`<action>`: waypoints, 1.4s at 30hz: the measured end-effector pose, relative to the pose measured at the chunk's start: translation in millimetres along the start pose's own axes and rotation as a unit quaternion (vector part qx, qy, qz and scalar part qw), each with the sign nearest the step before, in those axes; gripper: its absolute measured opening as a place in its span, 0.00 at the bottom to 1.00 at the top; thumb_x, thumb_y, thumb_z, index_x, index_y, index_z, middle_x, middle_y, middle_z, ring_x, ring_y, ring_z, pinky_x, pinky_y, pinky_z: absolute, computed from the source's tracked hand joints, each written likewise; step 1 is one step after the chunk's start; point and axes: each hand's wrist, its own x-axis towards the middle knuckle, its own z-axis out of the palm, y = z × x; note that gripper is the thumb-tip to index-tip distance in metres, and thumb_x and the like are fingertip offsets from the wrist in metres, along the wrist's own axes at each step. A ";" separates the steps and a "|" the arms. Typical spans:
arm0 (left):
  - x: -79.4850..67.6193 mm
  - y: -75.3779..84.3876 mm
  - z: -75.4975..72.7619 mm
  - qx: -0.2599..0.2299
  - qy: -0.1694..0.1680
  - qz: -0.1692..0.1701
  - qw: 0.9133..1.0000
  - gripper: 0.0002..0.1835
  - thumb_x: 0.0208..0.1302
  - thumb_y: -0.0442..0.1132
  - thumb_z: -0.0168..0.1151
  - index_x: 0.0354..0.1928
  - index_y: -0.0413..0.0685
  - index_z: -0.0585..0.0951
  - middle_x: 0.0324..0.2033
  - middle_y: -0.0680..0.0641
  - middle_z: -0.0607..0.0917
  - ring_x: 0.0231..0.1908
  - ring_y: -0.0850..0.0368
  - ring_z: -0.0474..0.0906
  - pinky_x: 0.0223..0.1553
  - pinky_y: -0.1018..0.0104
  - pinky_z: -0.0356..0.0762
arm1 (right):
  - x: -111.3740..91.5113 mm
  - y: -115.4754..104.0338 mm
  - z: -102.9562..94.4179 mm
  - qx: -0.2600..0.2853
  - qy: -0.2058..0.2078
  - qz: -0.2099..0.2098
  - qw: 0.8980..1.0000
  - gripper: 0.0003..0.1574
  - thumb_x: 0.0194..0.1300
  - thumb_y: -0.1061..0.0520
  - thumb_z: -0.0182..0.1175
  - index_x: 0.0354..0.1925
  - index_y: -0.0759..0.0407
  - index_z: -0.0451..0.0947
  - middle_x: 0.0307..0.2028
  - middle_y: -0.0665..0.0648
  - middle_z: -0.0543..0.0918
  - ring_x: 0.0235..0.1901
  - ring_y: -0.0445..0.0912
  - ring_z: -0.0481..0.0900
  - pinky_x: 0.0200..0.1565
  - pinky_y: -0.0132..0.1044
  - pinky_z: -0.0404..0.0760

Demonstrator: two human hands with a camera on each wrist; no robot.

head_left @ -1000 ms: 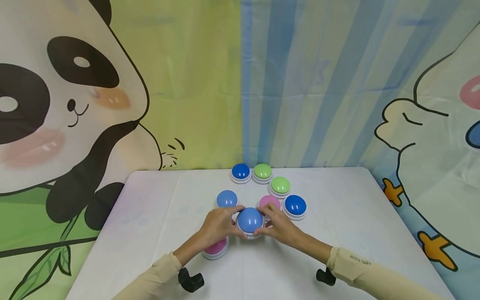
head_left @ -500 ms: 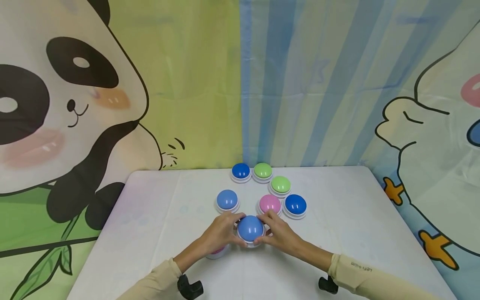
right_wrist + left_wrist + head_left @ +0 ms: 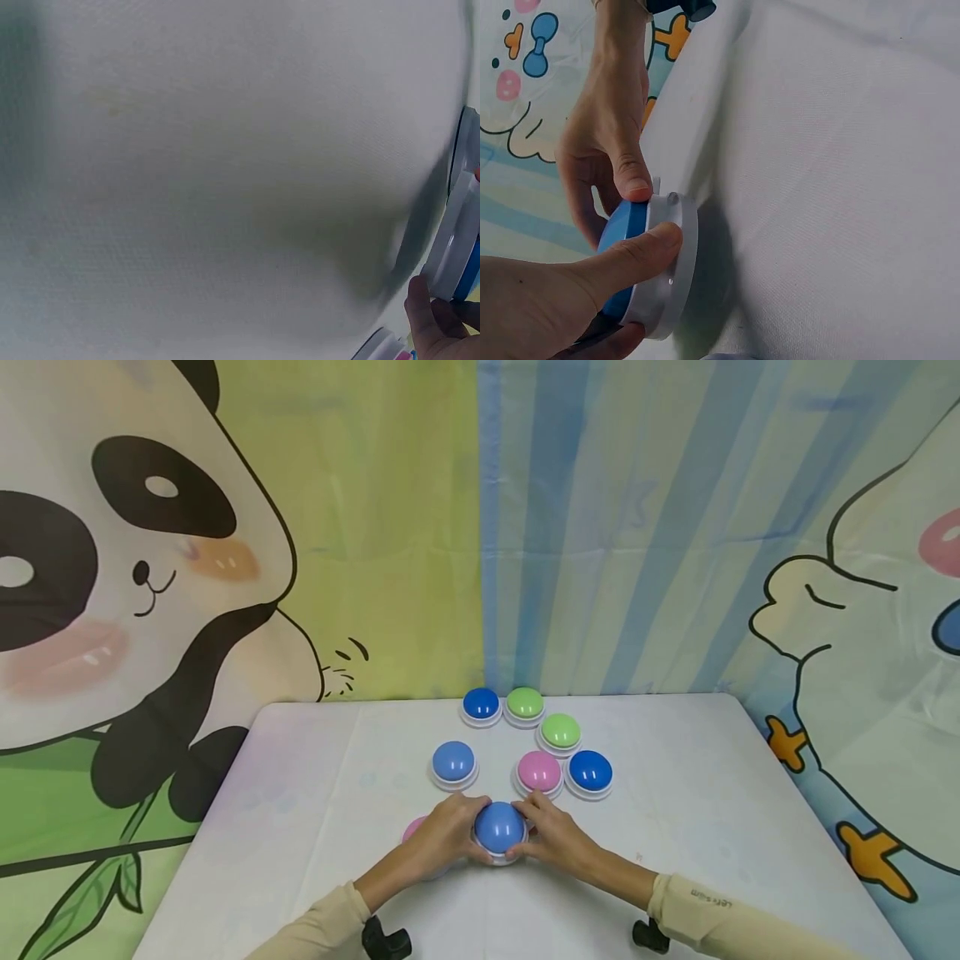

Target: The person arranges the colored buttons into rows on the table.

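A push button [image 3: 500, 828] with a light blue dome and a white base is held between both hands near the front middle of the table. My left hand [image 3: 442, 837] grips its left side, and my right hand [image 3: 558, 839] grips the right side. In the left wrist view the left thumb [image 3: 649, 251] presses on the white base [image 3: 686, 262], while the right hand [image 3: 604, 135] pinches the rim from the other side. A shadow lies beside the base; whether it touches the table I cannot tell. A pink button [image 3: 412, 828] is mostly hidden behind the left hand.
Beyond the hands on the white table [image 3: 315, 793] stand another light blue button [image 3: 453, 762], a pink one [image 3: 539, 771], two dark blue ones [image 3: 590, 771] and two green ones [image 3: 561, 731]. A printed cloth [image 3: 405, 527] hangs behind the table.
Both hands have drawn the held light blue button a little toward the person. The left hand now covers more of the near pink button, and the pink button beyond is uncovered.
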 end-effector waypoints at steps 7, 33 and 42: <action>0.3 -1.3 9.9 0.034 0.006 0.019 0.999 0.41 0.37 0.53 0.81 0.54 0.38 0.78 0.45 0.46 0.87 0.41 0.60 0.79 0.44 0.69 0.82 | -0.9 0.7 4.3 -0.051 -0.014 0.007 0.999 0.44 0.50 0.39 0.71 0.58 0.63 0.74 0.41 0.51 0.73 0.38 0.39 0.75 0.43 0.31 0.83; -6.5 3.7 19.5 0.096 0.008 0.028 0.995 0.46 0.41 0.53 0.79 0.61 0.34 0.73 0.53 0.42 0.84 0.45 0.56 0.76 0.49 0.66 0.80 | 5.7 -9.0 5.4 -0.130 -0.049 0.018 0.990 0.49 0.44 0.34 0.74 0.55 0.61 0.73 0.40 0.50 0.73 0.39 0.39 0.72 0.45 0.33 0.82; -8.6 3.9 18.9 0.093 0.001 0.030 0.995 0.48 0.44 0.54 0.77 0.63 0.33 0.70 0.54 0.43 0.83 0.44 0.58 0.74 0.50 0.67 0.79 | 6.9 -7.4 7.4 -0.124 -0.056 0.015 0.991 0.49 0.42 0.35 0.76 0.55 0.61 0.72 0.40 0.50 0.72 0.39 0.39 0.71 0.45 0.34 0.81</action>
